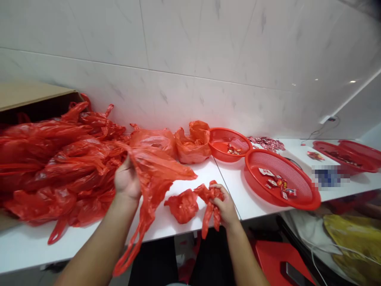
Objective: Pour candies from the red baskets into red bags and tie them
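I have the left hand (127, 179) gripping a red bag (153, 169), handle (131, 256) trailing nearward; the right hand (224, 204) clenches a small bundle (182, 207), long axis sideways, neck rightward.

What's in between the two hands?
The head view shows a loose red bag hanging from the left hand, then a small bunched red bag before the right hand.

A pale, grey-veined wall (190, 47) stands behind white tables (233, 178); light spots (353, 82) glint at upper right.
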`<state>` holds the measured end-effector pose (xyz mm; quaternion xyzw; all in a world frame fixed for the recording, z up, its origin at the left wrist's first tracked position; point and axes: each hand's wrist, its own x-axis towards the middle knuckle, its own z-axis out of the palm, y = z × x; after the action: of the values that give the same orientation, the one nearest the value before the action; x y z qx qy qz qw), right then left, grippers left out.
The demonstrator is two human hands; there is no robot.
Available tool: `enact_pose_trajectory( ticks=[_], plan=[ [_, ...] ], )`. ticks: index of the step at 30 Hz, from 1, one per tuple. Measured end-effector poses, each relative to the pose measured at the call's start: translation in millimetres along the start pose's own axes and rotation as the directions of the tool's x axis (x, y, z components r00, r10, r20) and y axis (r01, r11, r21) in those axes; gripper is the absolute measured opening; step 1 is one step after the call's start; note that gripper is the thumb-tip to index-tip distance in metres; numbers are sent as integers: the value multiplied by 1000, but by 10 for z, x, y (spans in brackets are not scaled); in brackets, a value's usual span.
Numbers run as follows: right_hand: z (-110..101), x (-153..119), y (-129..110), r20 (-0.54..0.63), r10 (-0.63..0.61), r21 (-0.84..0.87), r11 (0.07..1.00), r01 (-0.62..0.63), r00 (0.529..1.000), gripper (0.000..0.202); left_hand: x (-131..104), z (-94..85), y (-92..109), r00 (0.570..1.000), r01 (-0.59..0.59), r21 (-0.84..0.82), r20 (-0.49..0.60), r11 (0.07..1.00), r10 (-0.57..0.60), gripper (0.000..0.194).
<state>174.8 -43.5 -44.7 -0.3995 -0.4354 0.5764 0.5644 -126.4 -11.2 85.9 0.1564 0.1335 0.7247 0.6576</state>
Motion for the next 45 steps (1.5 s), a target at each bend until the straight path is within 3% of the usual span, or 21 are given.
enact_pose_trajectory(
  ticks=[3, 5, 7, 10, 11, 12, 15, 17, 20, 22, 23, 25, 28, 31, 33, 36, 37, 39, 42, 43, 45],
  plan=[
    [-224, 103, -84, -83, 15, 156, 988, -2, 996, 36, -88, -29, 316, 994, -99, -36, -44, 994, 98, 39],
    [-277, 262, -302, -117, -72, 174, 980, 92, 991, 34, -159, -95, 361, 993, -113, -70, -51, 991, 109, 40],
    [-207, 528, -652, -154, -237, 113, 960, 255, 959, 33, -209, -199, 292, 998, -54, -96, -50, 994, 50, 40],
    [125, 1122, -1310, -195, -513, -159, 858, 489, 836, 25, -252, -373, 53, 995, 92, -108, -39, 990, -97, 39],
    [274, 1347, -1525, -212, -583, -307, 801, 513, 784, 25, -268, -421, -44, 988, 143, -116, -39, 983, -149, 39],
    [426, 1569, -1721, -205, -610, -358, 775, 521, 766, 29, -288, -459, -142, 979, 193, -128, -40, 973, -200, 38],
    [797, 2096, -2118, -120, -641, -449, 716, 535, 758, 45, -376, -523, -406, 945, 315, -159, -38, 936, -325, 30],
    [907, 2241, -2189, -9, -585, -536, 688, 490, 811, 68, -445, -541, -528, 928, 359, -150, -45, 921, -369, 24],
    [858, 2102, -2025, 112, -447, -761, 535, 366, 887, 96, -517, -551, -609, 917, 382, -120, -72, 916, -392, 22],
    [728, 1818, -1785, 157, -458, -828, 421, 370, 875, 79, -524, -543, -617, 921, 372, -99, -83, 923, -381, 20],
    [650, 1637, -1644, 187, -478, -816, 411, 407, 858, 66, -514, -532, -617, 925, 363, -88, -88, 928, -370, 19],
    [494, 1232, -1354, 263, -384, -742, 506, 440, 885, 42, -469, -499, -631, 936, 331, -67, -101, 941, -336, 16],
    [351, 639, -1001, 336, -248, -658, 629, 415, 909, 31, -374, -424, -739, 959, 262, -12, -105, 965, -262, 9],
    [372, 244, -827, 377, -261, -606, 656, 450, 889, 50, -303, -326, -956, 978, 209, 169, -10, 963, -210, 9],
    [419, 136, -798, 376, -319, -602, 630, 491, 870, 57, -294, -248, -1107, 969, 171, 375, 103, 911, -224, 16],
    [395, 127, -813, 285, -390, -630, 613, 478, 875, 19, -342, -142, -1234, 949, -48, 722, 248, 690, -194, 22],
    [347, 137, -824, 233, -399, -623, 639, 451, 887, 14, -372, -123, -1243, 938, -148, 821, 293, 551, -184, 25],
    [195, 145, -845, 125, -393, -573, 721, 390, 911, 20, -442, -124, -1230, 894, -321, 929, 361, 183, -266, 38],
    [-105, 125, -873, 22, -366, -481, 812, 331, 930, 28, -540, -214, -1203, 819, -480, 807, 273, -343, -505, 54],
    [-209, 115, -880, 9, -356, -456, 830, 320, 934, 29, -559, -252, -1203, 813, -507, 728, 225, -461, -537, 53],
    [-403, 97, -895, -15, -335, -417, 858, 299, 942, 29, -568, -309, -1208, 826, -521, 598, 174, -609, -535, 51]
  ],
)
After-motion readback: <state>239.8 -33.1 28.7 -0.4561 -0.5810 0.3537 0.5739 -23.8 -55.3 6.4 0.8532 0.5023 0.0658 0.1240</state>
